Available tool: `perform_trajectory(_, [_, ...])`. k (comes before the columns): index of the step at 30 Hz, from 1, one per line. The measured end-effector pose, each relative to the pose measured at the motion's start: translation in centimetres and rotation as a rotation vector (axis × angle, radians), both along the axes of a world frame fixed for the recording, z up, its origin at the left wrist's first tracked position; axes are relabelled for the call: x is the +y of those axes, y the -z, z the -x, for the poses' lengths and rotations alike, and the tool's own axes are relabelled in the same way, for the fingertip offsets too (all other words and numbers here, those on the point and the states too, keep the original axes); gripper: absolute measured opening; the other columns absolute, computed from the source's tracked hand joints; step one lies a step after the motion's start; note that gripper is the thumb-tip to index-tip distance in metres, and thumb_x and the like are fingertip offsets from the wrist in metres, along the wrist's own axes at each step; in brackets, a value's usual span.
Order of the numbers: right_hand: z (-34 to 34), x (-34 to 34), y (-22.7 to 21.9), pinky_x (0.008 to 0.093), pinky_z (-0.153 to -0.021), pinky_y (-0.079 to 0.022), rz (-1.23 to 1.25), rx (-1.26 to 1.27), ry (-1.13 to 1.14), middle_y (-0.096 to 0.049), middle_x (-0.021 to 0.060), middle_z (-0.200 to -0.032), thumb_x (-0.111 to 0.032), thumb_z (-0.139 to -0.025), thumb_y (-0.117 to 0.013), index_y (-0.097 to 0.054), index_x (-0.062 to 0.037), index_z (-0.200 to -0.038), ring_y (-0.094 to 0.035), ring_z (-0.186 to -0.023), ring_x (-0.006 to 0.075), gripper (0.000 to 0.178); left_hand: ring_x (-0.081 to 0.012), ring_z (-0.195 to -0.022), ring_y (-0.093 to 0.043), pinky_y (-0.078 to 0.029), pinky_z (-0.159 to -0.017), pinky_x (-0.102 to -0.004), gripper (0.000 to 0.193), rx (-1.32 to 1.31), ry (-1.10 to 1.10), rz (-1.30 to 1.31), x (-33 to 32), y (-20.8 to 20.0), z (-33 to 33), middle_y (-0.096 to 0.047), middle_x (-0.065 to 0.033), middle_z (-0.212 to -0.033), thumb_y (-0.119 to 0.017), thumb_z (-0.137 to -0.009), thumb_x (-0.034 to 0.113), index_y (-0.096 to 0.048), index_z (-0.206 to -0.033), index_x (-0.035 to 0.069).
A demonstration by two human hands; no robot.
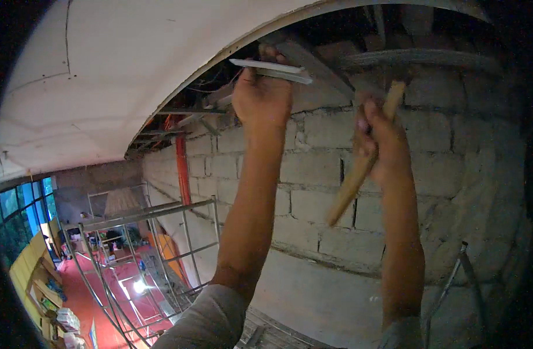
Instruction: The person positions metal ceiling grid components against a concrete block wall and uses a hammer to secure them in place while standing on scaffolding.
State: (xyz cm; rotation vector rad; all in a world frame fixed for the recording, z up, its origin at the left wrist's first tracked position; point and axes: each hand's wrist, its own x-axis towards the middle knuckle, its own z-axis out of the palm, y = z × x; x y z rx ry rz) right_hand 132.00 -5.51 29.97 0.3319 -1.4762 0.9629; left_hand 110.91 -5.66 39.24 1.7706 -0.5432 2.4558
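Note:
Both my arms reach up toward the edge of the ceiling opening. My left hand (262, 96) is closed around a short, thin whitish strip (267, 66), just below the dark gap over the ceiling board. Some fingers of that hand are hidden behind the strip. Farther right, my right hand (383, 136) grips a wooden stick (351, 192) tilted from upper right to lower left, in front of the block wall. This hand is slightly blurred, and the stick shows above and below the fist.
A white ceiling board (121, 70) curves overhead on the left, with beams (313, 61) in the gap. Ahead is a bare block wall (313, 168) with a red vertical pipe (182, 168). Metal scaffolding (144, 218) stands lower left above a reddish floor (80, 285); a metal frame (446, 285) rises at lower right.

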Motion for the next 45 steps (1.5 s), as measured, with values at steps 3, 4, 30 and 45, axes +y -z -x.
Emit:
perform_trajectory(3, [-0.3,-0.7,-4.4,0.0241,-0.049,-0.039,-0.013,0.095,-0.307,-0.062,0.0025,-0.094,-0.03,-0.094,-0.061,-0.059,-0.0099,-0.118,-0.04,-0.051,0.0069,0.031,-0.027,-0.111,-0.058,-0.044,-0.102,-0.0391,0.029,-0.046,-0.619,-0.034,-1.1,0.1,2.0,-0.06,-0.0157,-0.122,-0.042,-0.095,0.009,-0.051,-0.122,-0.001])
perform_trajectory(4, [0.0,-1.1,-5.7,0.0241,-0.049,-0.039,-0.011,0.094,-0.302,-0.062,0.0025,-0.094,-0.03,-0.094,-0.061,-0.059,-0.0099,-0.118,-0.04,-0.051,0.0069,0.031,-0.0255,-0.112,-0.058,-0.043,-0.102,-0.0352,0.03,-0.096,-0.505,0.015,-2.2,0.5,1.7,-0.062,-0.0146,-0.12,-0.046,-0.094,0.011,-0.053,-0.12,-0.002])
perform_trajectory(30, [5.4,-4.8,-12.8,0.029,-0.045,-0.046,-0.244,0.38,-0.282,-0.051,-0.0024,-0.069,-0.015,-0.087,-0.07,-0.056,-0.0134,-0.093,-0.048,-0.047,0.0111,0.015,-0.031,-0.118,-0.054,-0.04,-0.105,-0.0424,0.033,0.103,0.42,-0.153,1.9,-3.6,4.1,-0.059,-0.0159,-0.125,-0.045,-0.099,0.022,-0.054,-0.121,-0.001])
perform_trajectory(45, [2.0,-3.4,-8.8,0.0238,-0.053,-0.04,-0.239,0.197,0.059,-0.063,0.0056,-0.097,-0.035,-0.089,-0.068,-0.061,-0.0117,-0.108,-0.044,-0.059,0.0082,0.031,-0.0238,-0.095,-0.058,-0.048,-0.087,-0.0378,0.018,0.049,0.393,0.239,0.3,2.9,2.3,-0.058,-0.011,-0.11,-0.049,-0.1,0.015,-0.052,-0.114,0.003])
